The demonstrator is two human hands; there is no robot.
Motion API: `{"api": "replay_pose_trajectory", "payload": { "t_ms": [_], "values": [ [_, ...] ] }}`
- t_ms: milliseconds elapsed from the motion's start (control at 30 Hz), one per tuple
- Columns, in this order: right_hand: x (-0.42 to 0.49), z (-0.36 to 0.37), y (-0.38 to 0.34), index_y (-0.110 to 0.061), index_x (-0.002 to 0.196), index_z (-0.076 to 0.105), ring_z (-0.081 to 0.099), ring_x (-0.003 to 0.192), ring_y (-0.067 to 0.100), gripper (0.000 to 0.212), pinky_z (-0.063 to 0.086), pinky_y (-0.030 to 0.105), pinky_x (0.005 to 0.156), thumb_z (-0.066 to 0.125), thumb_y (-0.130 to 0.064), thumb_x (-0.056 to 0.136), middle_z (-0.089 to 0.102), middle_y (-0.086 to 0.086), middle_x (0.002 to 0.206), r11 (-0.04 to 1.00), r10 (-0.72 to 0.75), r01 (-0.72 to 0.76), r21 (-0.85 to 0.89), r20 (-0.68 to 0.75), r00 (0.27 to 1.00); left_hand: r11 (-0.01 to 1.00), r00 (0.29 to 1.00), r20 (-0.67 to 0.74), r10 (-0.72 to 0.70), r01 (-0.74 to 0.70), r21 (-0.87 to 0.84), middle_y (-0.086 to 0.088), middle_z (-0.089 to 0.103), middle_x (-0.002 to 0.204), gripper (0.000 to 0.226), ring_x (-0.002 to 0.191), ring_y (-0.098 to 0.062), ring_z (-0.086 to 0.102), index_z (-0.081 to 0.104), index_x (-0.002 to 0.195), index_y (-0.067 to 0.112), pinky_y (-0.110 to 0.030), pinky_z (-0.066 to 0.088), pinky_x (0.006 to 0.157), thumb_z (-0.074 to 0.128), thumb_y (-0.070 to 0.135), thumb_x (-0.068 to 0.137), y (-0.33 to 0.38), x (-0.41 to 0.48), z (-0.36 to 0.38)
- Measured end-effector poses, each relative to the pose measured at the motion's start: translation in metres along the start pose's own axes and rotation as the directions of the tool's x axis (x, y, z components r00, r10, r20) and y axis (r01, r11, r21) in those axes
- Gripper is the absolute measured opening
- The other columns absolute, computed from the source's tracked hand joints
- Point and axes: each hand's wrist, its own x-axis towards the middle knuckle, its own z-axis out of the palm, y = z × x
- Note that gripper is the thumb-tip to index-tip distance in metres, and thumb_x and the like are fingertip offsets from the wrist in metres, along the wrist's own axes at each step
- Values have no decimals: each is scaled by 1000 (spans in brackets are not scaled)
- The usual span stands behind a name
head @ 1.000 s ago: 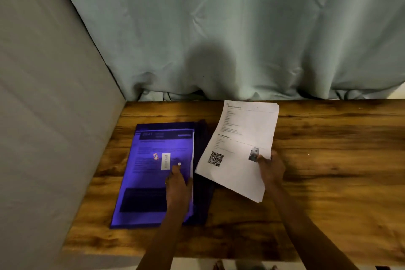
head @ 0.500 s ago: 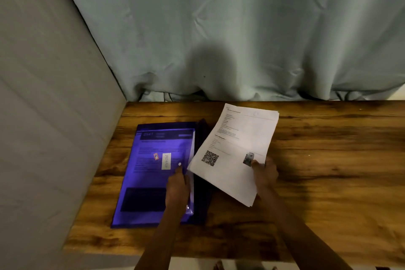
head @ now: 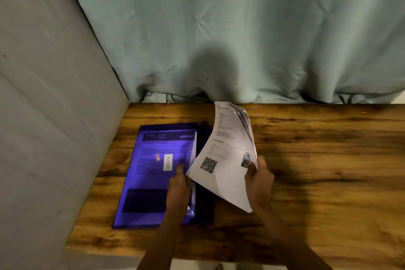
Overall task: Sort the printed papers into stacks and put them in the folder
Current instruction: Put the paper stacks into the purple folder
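Observation:
A translucent purple folder lies on the left part of the wooden table, with printed sheets showing through its cover. My left hand grips the folder's right edge, thumb on the cover, fingers under it. A stack of white printed papers, top sheet bearing a QR code and a small photo, is tilted up on edge beside the folder's right side. My right hand grips the stack at its lower right edge, thumb on top. The stack's left corner overlaps the folder's open edge.
A grey wall borders the table on the left. A pale green curtain hangs along the table's far edge. The table's near edge runs across the bottom of the view.
My right hand has moved the paper stack leftward and tilted it up from flat, so its corner now reaches the folder's edge. My left hand stays on the folder, lifting the cover's edge.

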Motion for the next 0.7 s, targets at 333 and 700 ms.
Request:
{"api": "replay_pose_trajectory", "payload": {
  "t_ms": [333, 700],
  "values": [
    [4, -1, -1, -1, 116, 55, 69, 84, 29, 23, 57, 33, 62, 51, -13, 96, 67, 15, 103, 999, 54, -54, -1, 17, 998, 995, 997, -17, 78, -76, 59, -22, 64, 106, 33, 96, -36, 65, 40, 134, 14, -46, 55, 82, 39, 13, 102, 4, -7, 2],
    [-12, 2, -16, -3, 122, 53, 68, 87, 27, 30, 50, 24, 63, 51, -19, 97, 67, 13, 105, 998, 53, -50, -26, 132, 990, 1000, 999, -36, 10, -9, 20, -18, 65, 99, 36, 87, -30, 66, 31, 136, 8, -33, 52, 73, 40, 11, 101, 13, -12, 1]
  ]
}}
